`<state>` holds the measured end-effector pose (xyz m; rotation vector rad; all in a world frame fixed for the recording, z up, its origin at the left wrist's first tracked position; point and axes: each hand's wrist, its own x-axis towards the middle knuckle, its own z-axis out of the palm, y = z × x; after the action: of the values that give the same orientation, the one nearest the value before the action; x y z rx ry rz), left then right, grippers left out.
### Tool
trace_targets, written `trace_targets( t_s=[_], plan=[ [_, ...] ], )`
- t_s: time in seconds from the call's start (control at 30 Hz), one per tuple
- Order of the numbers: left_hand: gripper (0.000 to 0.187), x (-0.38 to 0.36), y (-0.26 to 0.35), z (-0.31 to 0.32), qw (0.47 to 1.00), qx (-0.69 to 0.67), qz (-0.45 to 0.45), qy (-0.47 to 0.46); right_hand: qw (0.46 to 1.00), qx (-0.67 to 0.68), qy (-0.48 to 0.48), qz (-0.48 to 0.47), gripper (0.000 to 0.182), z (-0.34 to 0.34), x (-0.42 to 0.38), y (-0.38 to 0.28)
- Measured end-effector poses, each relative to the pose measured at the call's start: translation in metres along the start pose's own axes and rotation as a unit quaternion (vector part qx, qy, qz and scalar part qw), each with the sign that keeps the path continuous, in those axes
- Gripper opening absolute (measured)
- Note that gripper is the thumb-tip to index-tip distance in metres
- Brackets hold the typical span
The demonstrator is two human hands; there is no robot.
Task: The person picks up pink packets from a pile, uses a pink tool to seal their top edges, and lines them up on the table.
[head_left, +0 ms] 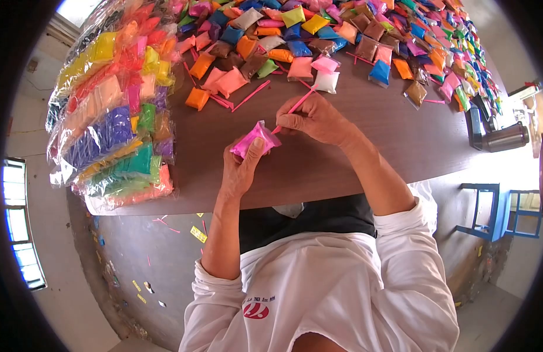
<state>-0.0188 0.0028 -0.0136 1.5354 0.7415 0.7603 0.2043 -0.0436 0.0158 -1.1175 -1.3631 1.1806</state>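
While pinching the pink packet [254,142] above the brown tabletop [306,176], best to go light with the left hand [243,161]: closed thumb-over-fingers on the film, so probably easy to squash the filling. Got the pink stick [299,104] gripped in the right hand [314,120], thumb against forefinger, slanting down with its lower end right beside the packet's right corner (cannot tell whether touching or just short). Would grip nearer that lower end for finer control, steady both wrists, turn the corner square to the tip, and avoid shoving, to spare the stick a bend and the film a puncture. As for containers: count the packet as one, clear film around bright pink filling. To the left, see clear plastic bagging [69,164], stuffed with smaller packets grouped by colour: yellow, peach, purple, green. Cannot separate the layers from this angle. Beyond the hands, see a heap of loose packets [293,16], mixed colours, with a white packet [326,82] just past the right hand and an orange packet [197,98] farther left. Also note a loose stick [251,95] between those two. At far right, spot a metal vessel [506,139]; cannot see inside.
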Motion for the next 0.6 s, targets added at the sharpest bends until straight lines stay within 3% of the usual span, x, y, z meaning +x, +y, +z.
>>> trace_targets(
  t_s=[0.5,0.6],
  plan=[
    [0.048,-0.001,0.002,0.000,1.000,0.015,-0.008,0.000,1.000,-0.016,0.016,-0.017,0.021,0.002,0.001,0.000],
    [0.048,0.000,-0.001,0.000,1.000,0.007,-0.007,0.002,0.994,-0.089,0.019,-0.056,0.021,0.004,0.004,0.009]
  ],
)
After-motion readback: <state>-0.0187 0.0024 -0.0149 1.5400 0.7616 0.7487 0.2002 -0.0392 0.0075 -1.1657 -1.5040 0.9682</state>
